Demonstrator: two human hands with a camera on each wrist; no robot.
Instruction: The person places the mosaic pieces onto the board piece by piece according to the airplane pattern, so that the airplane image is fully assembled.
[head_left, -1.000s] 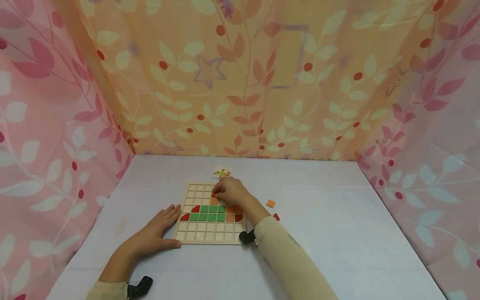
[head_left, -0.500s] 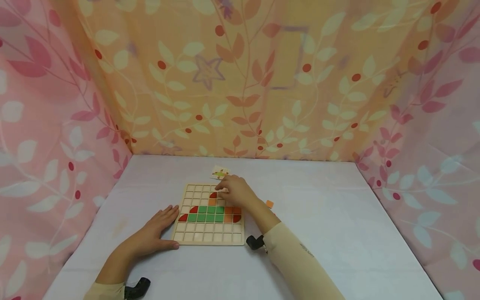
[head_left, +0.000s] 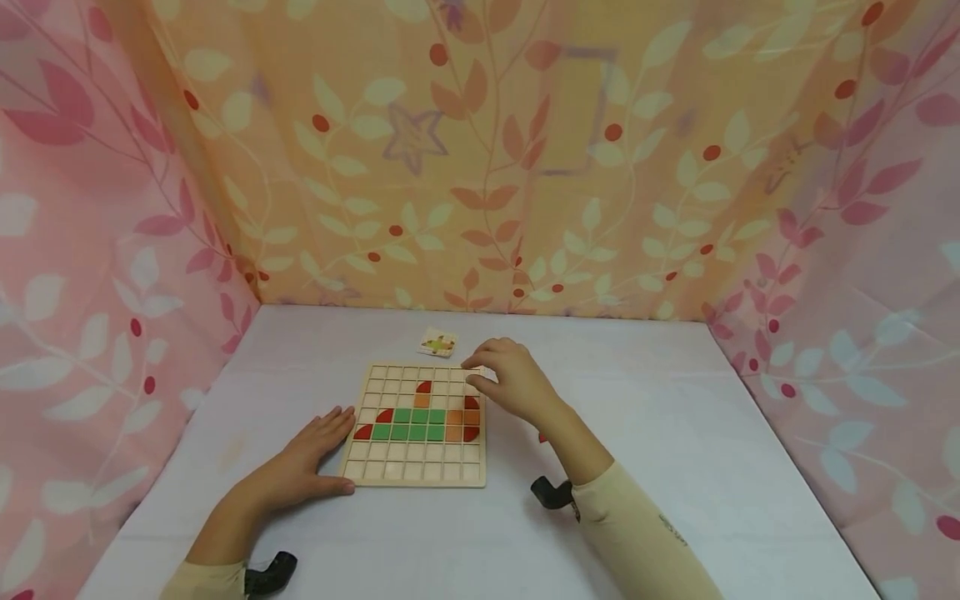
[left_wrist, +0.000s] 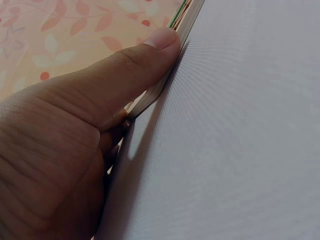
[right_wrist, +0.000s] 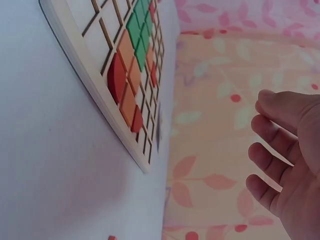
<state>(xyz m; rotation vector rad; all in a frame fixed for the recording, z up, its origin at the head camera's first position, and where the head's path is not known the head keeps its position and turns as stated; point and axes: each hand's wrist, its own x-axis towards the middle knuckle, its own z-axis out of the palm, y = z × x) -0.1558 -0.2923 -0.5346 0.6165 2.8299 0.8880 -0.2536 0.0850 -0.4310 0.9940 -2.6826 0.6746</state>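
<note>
A wooden grid board lies on the table, with green square tiles, orange square tiles and red rounded tiles set in its cells. My left hand rests at the board's left side, fingers extended; in the left wrist view its thumb touches the board's edge. Over the far right corner of the board hovers my right hand, its fingers slightly bent and apart. Nothing shows between those fingers in the right wrist view, where the hand is clear of the board.
Beyond the board's far edge lies a small picture card. One loose red piece peeks out beside my right forearm. White cloth covers the table, and patterned fabric walls enclose it at the back and sides.
My right hand has moved right, away from the upper middle of the board, uncovering the red tile there and the right-hand cells. The loose orange tile is now hidden. My left hand keeps its place.
</note>
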